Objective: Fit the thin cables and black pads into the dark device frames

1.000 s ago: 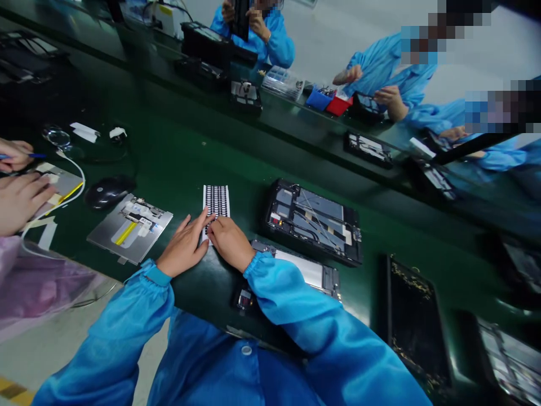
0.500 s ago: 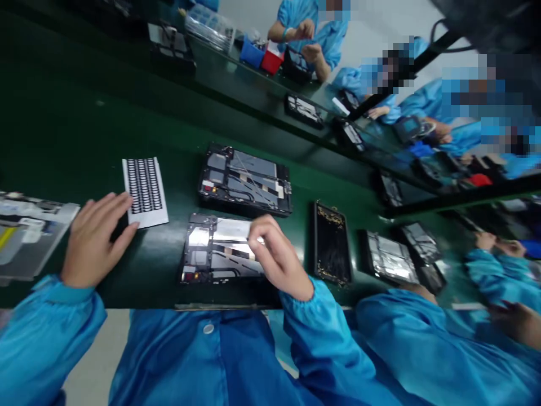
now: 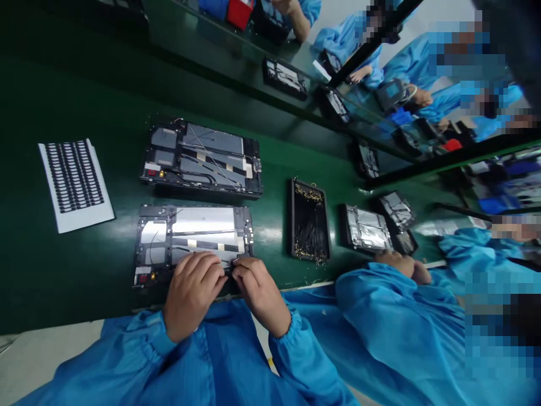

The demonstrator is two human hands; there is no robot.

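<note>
An opened tablet chassis (image 3: 194,234) with silver shielding lies near the front edge of the green bench (image 3: 51,270). My left hand (image 3: 192,293) rests on its near edge with fingers curled down onto it. My right hand (image 3: 257,290) is beside it, fingertips pinched and pressed against the same edge. What the fingertips press on is too small to make out. A white sheet of small black stickers (image 3: 76,183) lies to the left, away from both hands.
A second opened tablet (image 3: 203,158) lies just behind the first. A black tray (image 3: 310,220) and more tablet parts (image 3: 367,228) sit to the right, by a neighbouring person's blue sleeve (image 3: 393,304). Other workers sit across a raised shelf (image 3: 236,79).
Both hands left the sticker sheet and came together on the near edge of the front tablet chassis. The view swung to the right.
</note>
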